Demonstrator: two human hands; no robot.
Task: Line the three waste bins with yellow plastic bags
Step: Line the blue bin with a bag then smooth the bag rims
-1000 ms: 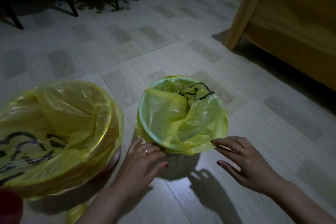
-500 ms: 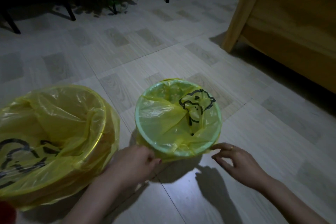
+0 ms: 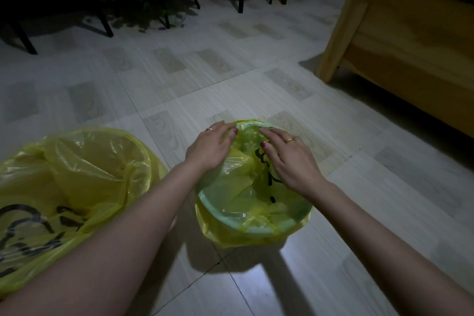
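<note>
bins [image 3: 252, 229] – two lined, hands [image 3: 209, 147] – two

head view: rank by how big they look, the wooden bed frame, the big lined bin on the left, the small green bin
1. wooden bed frame, cut off by the picture edge
2. big lined bin, partly cropped and nearer, so unsure against the frame
3. small green bin
</note>
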